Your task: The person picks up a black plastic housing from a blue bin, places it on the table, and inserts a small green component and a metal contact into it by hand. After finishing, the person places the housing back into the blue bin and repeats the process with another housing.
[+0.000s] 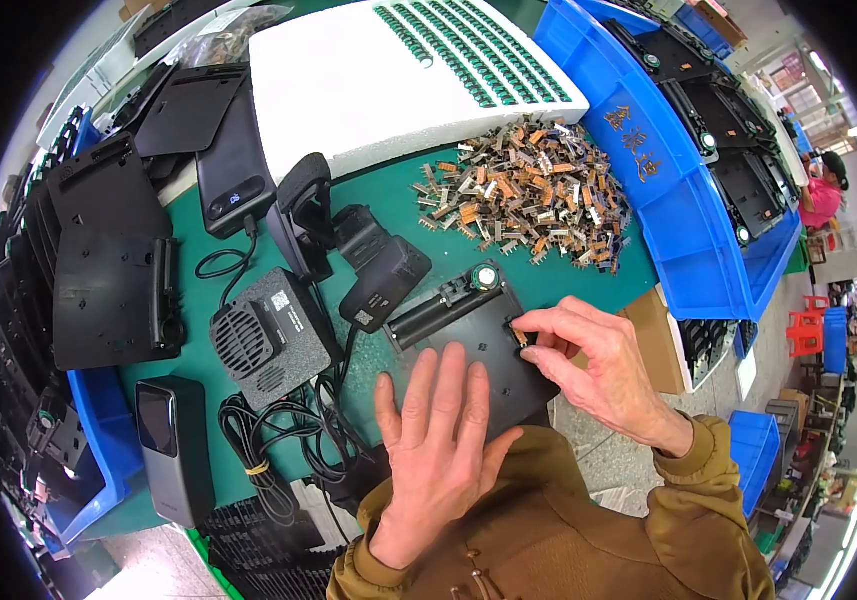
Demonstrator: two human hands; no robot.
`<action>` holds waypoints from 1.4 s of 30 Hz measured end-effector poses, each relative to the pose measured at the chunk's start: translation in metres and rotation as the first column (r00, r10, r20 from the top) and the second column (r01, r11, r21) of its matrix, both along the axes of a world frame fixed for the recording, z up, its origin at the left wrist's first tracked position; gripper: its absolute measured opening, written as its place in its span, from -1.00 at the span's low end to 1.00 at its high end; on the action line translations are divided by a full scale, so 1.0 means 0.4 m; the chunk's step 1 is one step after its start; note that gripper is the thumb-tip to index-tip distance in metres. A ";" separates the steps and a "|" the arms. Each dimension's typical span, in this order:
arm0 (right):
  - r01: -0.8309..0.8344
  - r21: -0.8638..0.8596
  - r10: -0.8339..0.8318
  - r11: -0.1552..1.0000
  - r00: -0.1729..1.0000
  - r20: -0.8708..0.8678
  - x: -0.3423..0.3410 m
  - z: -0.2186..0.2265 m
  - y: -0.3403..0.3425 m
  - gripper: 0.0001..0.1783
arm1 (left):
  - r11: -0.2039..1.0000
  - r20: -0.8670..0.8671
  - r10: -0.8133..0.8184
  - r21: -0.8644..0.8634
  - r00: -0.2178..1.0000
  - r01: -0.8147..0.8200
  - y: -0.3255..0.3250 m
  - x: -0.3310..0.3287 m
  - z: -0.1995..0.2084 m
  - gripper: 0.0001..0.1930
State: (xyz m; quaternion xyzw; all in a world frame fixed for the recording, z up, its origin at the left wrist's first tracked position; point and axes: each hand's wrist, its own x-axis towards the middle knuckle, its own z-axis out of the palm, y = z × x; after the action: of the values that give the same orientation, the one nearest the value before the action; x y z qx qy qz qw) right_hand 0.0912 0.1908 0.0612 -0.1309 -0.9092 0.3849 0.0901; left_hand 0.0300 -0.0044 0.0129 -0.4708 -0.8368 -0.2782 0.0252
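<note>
A flat black plastic panel [496, 378] lies in front of me at the table's near edge. Along its far side runs a rounded black bar [428, 322], with a small green round part [485, 277] at the bar's right end. My left hand [436, 440] rests on the panel, palm down and fingers stretched. At the panel's right edge my right hand [603, 372] pinches a small metal and orange component [520, 338] between thumb and forefinger. It resembles the components in the loose pile [533, 195] beyond the panel.
White foam [338, 90] carrying rows of green parts [478, 50] lies behind the pile. A blue bin [648, 170] of black panels stands right. Left are stacked panels [113, 295], a grilled black box [273, 335], coiled cables [266, 455], a strapped device [383, 285] and two power banks [173, 465].
</note>
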 end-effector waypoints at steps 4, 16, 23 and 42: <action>0.010 -0.015 -0.010 1.000 1.000 0.014 -0.003 0.001 0.000 -0.78 | 0.999 -0.029 0.008 0.053 1.000 -0.007 0.000 0.003 -0.015 -0.32; 0.019 -0.069 -0.017 0.997 0.999 0.030 -0.016 0.006 0.003 -0.82 | 0.967 -0.004 -0.006 0.254 1.000 0.007 -0.002 0.002 -0.033 -0.30; 0.044 -0.172 -0.032 0.984 0.997 0.069 -0.011 0.018 0.009 -0.80 | 0.959 0.017 -0.023 0.282 1.000 0.018 -0.006 -0.001 -0.029 -0.28; -0.028 -0.056 0.031 0.998 0.998 0.049 -0.018 0.020 0.021 -0.80 | 0.963 0.043 -0.020 0.271 0.999 0.008 -0.006 0.003 -0.026 -0.24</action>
State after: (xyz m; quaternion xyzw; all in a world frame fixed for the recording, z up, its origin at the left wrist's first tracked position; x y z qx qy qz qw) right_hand 0.0841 0.1993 0.0694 -0.1293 -0.9021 0.4076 0.0581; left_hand 0.0310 -0.0066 0.0027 -0.4625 -0.7880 -0.4007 0.0680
